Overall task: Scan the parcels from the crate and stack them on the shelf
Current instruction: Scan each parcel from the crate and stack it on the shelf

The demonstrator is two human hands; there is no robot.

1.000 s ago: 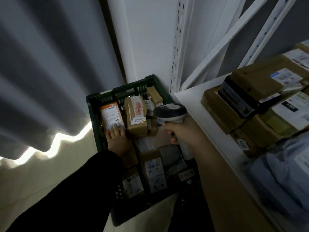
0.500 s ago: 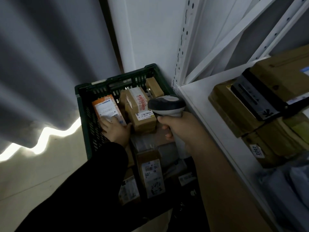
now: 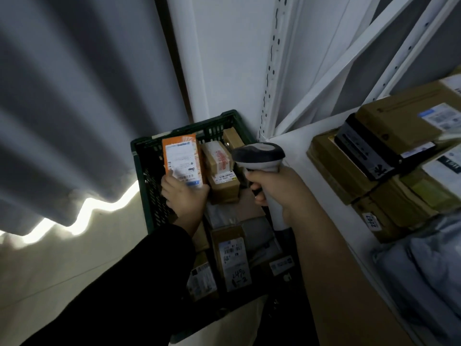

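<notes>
Head view, left to right: I see a grey curtain (image 3: 62, 108) hanging in soft folds, with a bright strip of light under its hem. Next comes my left hand (image 3: 185, 196), out of a black sleeve, with fingers and thumb curled round the lower end of the orange parcel (image 3: 182, 159). It holds the parcel upright at the far left corner of the crate (image 3: 139, 156). The parcel is a slim, flat rectangle with a white printed label over most of its face. The crate is dark green plastic with latticed walls and stands by the white wall. A taped cardboard box (image 3: 223, 176) sits just right of the parcel, among more labelled boxes. My right hand (image 3: 277, 188) is wrapped tight round the pale handle of the scanner (image 3: 258, 154), whose dark rounded head hangs over the crate. Furthest right, the smooth white shelf (image 3: 294, 156) carries stacked brown cartons (image 3: 399, 126) and, nearer me, grey plastic mailers (image 3: 424, 265)
</notes>
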